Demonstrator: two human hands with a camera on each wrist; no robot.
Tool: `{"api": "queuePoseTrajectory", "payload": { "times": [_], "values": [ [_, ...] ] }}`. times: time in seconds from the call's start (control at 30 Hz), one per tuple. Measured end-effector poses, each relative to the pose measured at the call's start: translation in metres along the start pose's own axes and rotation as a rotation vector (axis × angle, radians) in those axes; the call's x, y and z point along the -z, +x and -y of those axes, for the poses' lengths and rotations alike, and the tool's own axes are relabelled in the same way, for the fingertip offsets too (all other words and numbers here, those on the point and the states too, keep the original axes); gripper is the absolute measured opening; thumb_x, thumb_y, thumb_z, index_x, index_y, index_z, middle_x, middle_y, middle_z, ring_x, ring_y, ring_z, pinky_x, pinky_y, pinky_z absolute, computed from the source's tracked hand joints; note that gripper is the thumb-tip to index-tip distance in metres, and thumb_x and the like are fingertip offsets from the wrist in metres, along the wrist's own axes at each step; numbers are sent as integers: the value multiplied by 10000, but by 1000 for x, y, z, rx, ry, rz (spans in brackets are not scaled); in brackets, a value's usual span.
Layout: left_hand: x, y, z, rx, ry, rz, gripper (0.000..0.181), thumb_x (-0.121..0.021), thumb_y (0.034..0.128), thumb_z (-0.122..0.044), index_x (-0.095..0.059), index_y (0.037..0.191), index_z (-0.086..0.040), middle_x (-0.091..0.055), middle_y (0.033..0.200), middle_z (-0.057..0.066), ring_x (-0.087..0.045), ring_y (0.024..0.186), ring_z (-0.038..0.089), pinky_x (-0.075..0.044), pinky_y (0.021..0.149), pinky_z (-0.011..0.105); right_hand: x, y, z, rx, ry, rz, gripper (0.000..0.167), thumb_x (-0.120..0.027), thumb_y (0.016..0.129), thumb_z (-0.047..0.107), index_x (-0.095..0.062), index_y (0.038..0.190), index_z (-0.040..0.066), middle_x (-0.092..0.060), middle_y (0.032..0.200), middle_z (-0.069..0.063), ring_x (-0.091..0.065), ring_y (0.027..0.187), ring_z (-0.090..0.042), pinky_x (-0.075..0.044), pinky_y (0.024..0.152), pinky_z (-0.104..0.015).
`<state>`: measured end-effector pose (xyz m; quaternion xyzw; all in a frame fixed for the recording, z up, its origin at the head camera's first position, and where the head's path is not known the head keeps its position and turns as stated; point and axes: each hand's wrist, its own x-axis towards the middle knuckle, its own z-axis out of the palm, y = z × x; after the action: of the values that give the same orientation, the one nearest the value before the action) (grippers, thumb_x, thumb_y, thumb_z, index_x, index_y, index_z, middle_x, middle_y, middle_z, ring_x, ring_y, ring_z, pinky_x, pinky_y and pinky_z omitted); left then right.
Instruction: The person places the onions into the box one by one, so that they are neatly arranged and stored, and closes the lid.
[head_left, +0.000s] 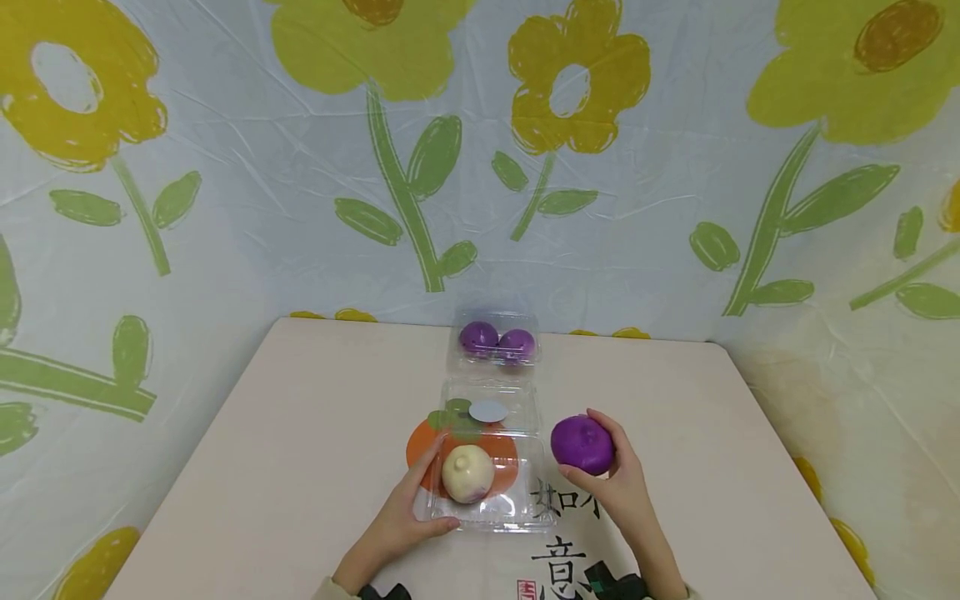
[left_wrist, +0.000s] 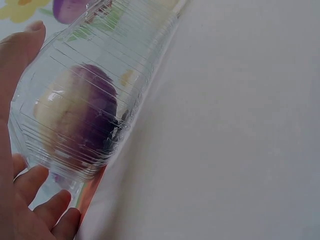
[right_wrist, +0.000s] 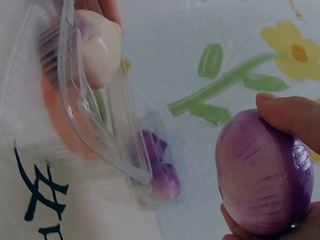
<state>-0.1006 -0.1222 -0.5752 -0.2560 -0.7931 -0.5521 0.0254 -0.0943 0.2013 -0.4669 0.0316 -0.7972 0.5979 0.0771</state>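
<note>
In the head view, a clear plastic clamshell box [head_left: 517, 527] stands with its lid folded back and a pale turnip [head_left: 468, 473] in its base. The left wrist view shows that turnip as half cream, half purple [left_wrist: 102, 107]. My left hand [head_left: 405, 508] grips the box at its near left corner, thumb along the front and fingers up the left side. Right of the box, my right hand [head_left: 618, 475] holds a purple turnip [head_left: 582, 444] between thumb and fingers. Streaks and a paler side show on this turnip [right_wrist: 262, 172] in the right wrist view.
Behind the lid, a second clear box [head_left: 495, 372] holds two purple turnips [head_left: 478, 337]. A pale oval label [head_left: 488, 411] sits on the near lid. The beige table mat [head_left: 322, 400] has an orange print and black characters. Flowered cloth [head_left: 630, 217] hangs at the back and sides.
</note>
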Motion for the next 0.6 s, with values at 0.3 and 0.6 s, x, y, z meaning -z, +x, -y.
{"api": "queuePoseTrajectory", "payload": {
  "times": [0.3,0.6],
  "values": [
    [5,2,-24,-17,-41,-8,1046,-874,760,-185,-229,1578,-88,-263,1614,138,-261,1476,263,-192,1140,195,-33,-10,-14,33,-35,77,846,-892,682,68,-483,1411,199,-513,1409,-122,-524,1236,-386,-501,936,-532],
    [8,3,-34,-36,-44,-11,1046,-878,743,-138,-237,1562,-24,-264,1605,178,-258,1470,323,-188,1139,175,-54,-16,-20,97,-174,148,910,-936,601,83,-503,1398,160,-557,1338,-17,-541,1205,-253,-470,969,-517]
  ]
}}
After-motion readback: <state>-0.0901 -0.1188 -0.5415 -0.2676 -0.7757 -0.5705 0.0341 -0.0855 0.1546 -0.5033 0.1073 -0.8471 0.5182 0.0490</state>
